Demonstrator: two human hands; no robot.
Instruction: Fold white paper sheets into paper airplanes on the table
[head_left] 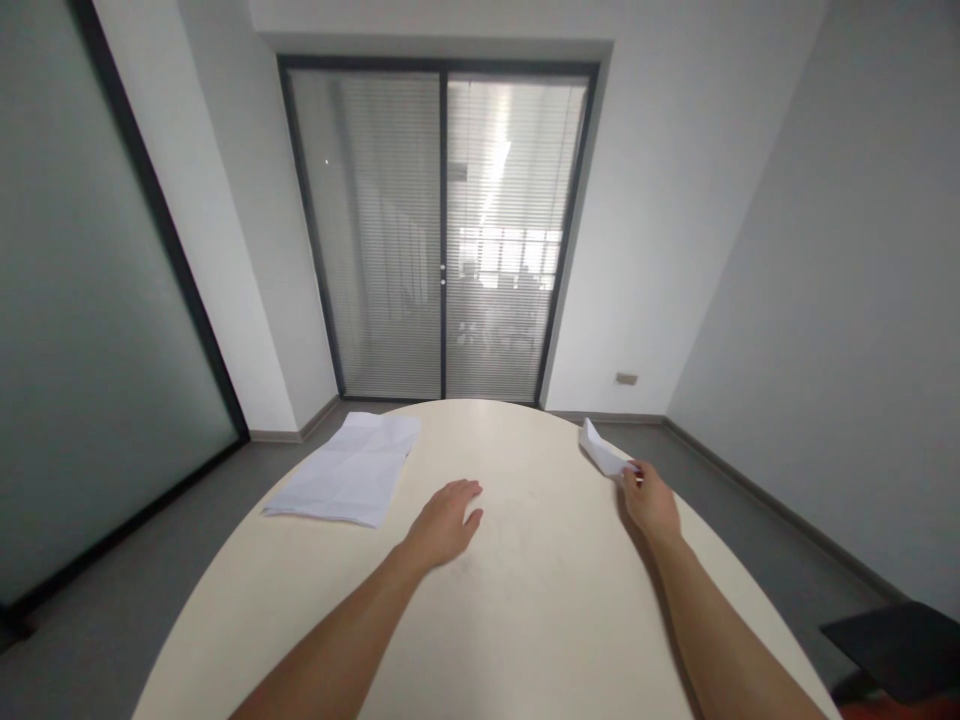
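Observation:
My right hand (651, 500) is near the right edge of the round cream table (525, 600), its fingers closed on the near end of a folded piece of white paper (600, 452). The paper's far end points up and away, toward the table's back right rim. My left hand (446, 522) rests low over the middle of the table, palm down, fingers out and thumb apart, with nothing in it. To its left lies a stack of white paper sheets (352, 467) with crease lines.
Behind the table stands a glass double door (442, 230) with blinds. A frosted glass panel (97, 300) is on the left. A dark chair part (900, 645) shows at the lower right, beside the table. A wall socket (626, 379) sits low on the back wall.

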